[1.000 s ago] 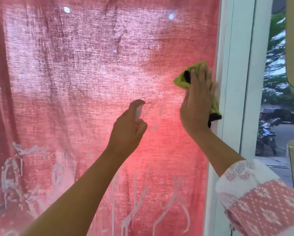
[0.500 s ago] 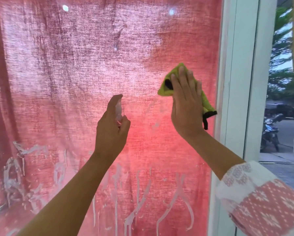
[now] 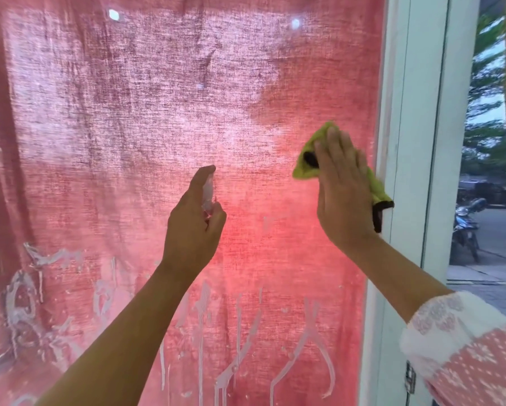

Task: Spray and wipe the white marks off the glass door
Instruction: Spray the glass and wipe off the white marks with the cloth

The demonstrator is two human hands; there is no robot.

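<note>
Glass door point(image 3: 187, 118): one pane, backed by a red woven cloth point(image 3: 99, 171) with daylight through it, bounded on the right by a white door frame point(image 3: 407, 171). White marks point(image 3: 237, 332): smeared loops, strokes and drips across the lower band of the pane, left of the frame; the upper pane shows only faint haze. Spray bottle point(image 3: 208, 191): small, clear, long axis near upright, well left of the frame; nozzle hidden. Left hand point(image 3: 193, 230): fingers curled round the bottle, forefinger arched over its top. Wiping cloth point(image 3: 306, 167): yellow-green, black-edged, long axis slanting from upper left down to the frame, lower corner touching it. Right hand point(image 3: 342, 194): just beside the frame, fingers straight and together, pointing up, pressing the cloth flat on the glass. Patterned pink sleeve point(image 3: 465, 353): low, in front of the frame. Motorbike point(image 3: 465, 227): outdoors, right of the frame.
</note>
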